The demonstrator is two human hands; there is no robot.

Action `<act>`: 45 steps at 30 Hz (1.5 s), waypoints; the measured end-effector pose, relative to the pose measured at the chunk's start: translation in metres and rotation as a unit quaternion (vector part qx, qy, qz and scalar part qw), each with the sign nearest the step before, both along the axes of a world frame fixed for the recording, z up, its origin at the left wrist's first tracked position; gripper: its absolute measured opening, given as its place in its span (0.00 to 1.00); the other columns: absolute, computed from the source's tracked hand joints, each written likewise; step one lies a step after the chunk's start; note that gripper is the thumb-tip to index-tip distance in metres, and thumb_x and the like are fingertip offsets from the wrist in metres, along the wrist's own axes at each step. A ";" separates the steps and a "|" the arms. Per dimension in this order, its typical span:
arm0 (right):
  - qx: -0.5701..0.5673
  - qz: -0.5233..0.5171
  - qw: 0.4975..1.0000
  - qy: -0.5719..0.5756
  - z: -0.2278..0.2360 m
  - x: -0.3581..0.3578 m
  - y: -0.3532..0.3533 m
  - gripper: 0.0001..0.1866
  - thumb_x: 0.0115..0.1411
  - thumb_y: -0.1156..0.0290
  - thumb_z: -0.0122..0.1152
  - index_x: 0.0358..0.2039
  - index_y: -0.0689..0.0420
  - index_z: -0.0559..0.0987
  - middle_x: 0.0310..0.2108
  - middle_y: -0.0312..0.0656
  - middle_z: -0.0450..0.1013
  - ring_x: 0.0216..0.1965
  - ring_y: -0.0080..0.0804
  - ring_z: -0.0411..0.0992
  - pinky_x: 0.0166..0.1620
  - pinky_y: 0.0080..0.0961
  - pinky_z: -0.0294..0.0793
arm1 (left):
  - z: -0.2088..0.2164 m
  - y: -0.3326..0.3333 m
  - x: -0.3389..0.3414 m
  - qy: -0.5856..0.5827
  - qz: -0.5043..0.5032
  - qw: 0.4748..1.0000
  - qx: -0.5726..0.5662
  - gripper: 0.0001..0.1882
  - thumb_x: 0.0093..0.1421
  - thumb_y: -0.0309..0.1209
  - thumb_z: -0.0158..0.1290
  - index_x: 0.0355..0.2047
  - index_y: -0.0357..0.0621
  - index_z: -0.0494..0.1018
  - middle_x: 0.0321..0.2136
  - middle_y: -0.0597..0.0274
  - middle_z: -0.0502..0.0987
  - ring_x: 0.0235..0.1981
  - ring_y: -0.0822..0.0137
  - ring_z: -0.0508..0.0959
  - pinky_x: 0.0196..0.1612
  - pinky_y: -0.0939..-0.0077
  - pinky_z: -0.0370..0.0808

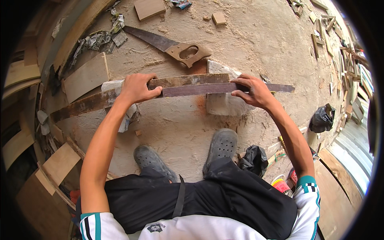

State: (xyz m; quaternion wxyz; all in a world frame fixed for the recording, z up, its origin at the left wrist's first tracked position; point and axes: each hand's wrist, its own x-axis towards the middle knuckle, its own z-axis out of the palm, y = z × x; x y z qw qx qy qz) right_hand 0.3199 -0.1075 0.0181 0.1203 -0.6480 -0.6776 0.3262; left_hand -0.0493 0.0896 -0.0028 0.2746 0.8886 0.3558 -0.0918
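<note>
A long, worn wooden plank lies crosswise before me, resting on pale blocks. Along its near edge runs a thin purplish-brown strip; its material I cannot tell. My left hand is closed over the plank, its thumb at the strip's left end. Fingers on top and thumb below, my right hand pinches the strip just beyond the plank's right end. The strip's far right part sticks out past that hand. Beneath the right side stands a whitish block. A handsaw with a wooden handle lies on the ground beyond the plank.
Small wood offcuts and sawdust are scattered on the ground. Crumpled newspaper and a flat board lie at the left. Black plastic bags are to the right, near a red tub. Scrap wood is heaped at the far right.
</note>
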 end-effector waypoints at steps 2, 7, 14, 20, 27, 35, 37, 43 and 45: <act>0.000 0.004 1.000 -0.010 0.001 -0.001 -0.001 0.24 0.58 0.54 0.69 0.48 0.58 0.81 0.44 0.46 0.77 0.43 0.46 0.77 0.45 0.37 0.77 | -0.003 0.003 -0.003 0.005 0.000 1.000 0.000 0.28 0.49 0.53 0.57 0.42 0.44 0.80 0.26 0.49 0.80 0.32 0.48 0.80 0.37 0.57 0.74; -0.131 -0.084 0.987 0.037 0.023 0.008 0.002 0.21 0.60 0.55 0.68 0.43 0.61 0.81 0.41 0.46 0.77 0.41 0.38 0.76 0.42 0.34 0.78 | -0.005 0.009 -0.006 0.042 -0.009 0.998 -0.037 0.32 0.53 0.59 0.54 0.45 0.43 0.78 0.37 0.46 0.82 0.41 0.46 0.80 0.43 0.57 0.75; -0.041 -0.238 0.965 0.099 0.095 -0.027 0.000 0.23 0.67 0.56 0.61 0.49 0.66 0.78 0.30 0.34 0.71 0.31 0.22 0.67 0.35 0.22 0.68 | -0.008 0.018 -0.001 0.060 -0.029 0.996 -0.064 0.41 0.54 0.65 0.50 0.53 0.43 0.76 0.50 0.48 0.79 0.52 0.49 0.78 0.53 0.58 0.73; -0.141 -0.376 0.872 0.280 0.061 -0.189 0.020 0.19 0.68 0.58 0.58 0.46 0.63 0.80 0.24 0.33 0.72 0.22 0.20 0.66 0.26 0.22 0.68 | 0.006 0.017 0.001 0.095 -0.041 0.988 -0.112 0.40 0.54 0.68 0.49 0.55 0.49 0.76 0.53 0.51 0.78 0.54 0.51 0.77 0.55 0.59 0.73; 0.029 -0.519 0.811 0.270 -0.013 -0.303 -0.001 0.18 0.64 0.62 0.63 0.46 0.64 0.81 0.34 0.44 0.77 0.34 0.29 0.74 0.41 0.28 0.73 | 0.015 0.011 0.002 0.085 -0.022 0.993 -0.078 0.37 0.54 0.64 0.51 0.51 0.48 0.78 0.47 0.46 0.80 0.51 0.48 0.79 0.53 0.56 0.72; 0.017 -0.522 0.782 0.340 -0.020 -0.320 -0.010 0.20 0.63 0.60 0.62 0.46 0.66 0.81 0.37 0.46 0.77 0.36 0.30 0.74 0.42 0.28 0.73 | 0.006 0.005 -0.005 0.111 0.054 0.990 -0.068 0.42 0.51 0.63 0.52 0.57 0.45 0.74 0.53 0.46 0.77 0.55 0.48 0.76 0.59 0.56 0.69; 0.001 -0.513 0.780 0.357 -0.020 -0.318 -0.010 0.20 0.63 0.60 0.62 0.46 0.66 0.81 0.37 0.46 0.77 0.35 0.29 0.74 0.41 0.27 0.73 | -0.010 0.011 -0.011 0.075 0.060 0.993 -0.069 0.39 0.52 0.61 0.53 0.55 0.46 0.76 0.49 0.44 0.79 0.53 0.46 0.77 0.57 0.56 0.71; 0.066 -0.540 0.783 0.302 -0.026 -0.306 -0.013 0.19 0.62 0.61 0.63 0.44 0.65 0.81 0.36 0.47 0.77 0.33 0.32 0.75 0.38 0.30 0.73 | 0.003 0.000 -0.004 0.084 0.068 0.993 -0.050 0.48 0.48 0.68 0.53 0.57 0.40 0.74 0.53 0.44 0.78 0.57 0.50 0.76 0.60 0.58 0.69; 0.151 -0.550 0.792 0.218 -0.026 -0.304 -0.013 0.18 0.61 0.61 0.65 0.43 0.64 0.82 0.36 0.48 0.77 0.33 0.35 0.75 0.38 0.32 0.73 | 0.006 0.000 -0.004 0.087 0.063 0.993 -0.048 0.49 0.50 0.69 0.53 0.56 0.36 0.74 0.53 0.43 0.77 0.56 0.48 0.76 0.59 0.59 0.70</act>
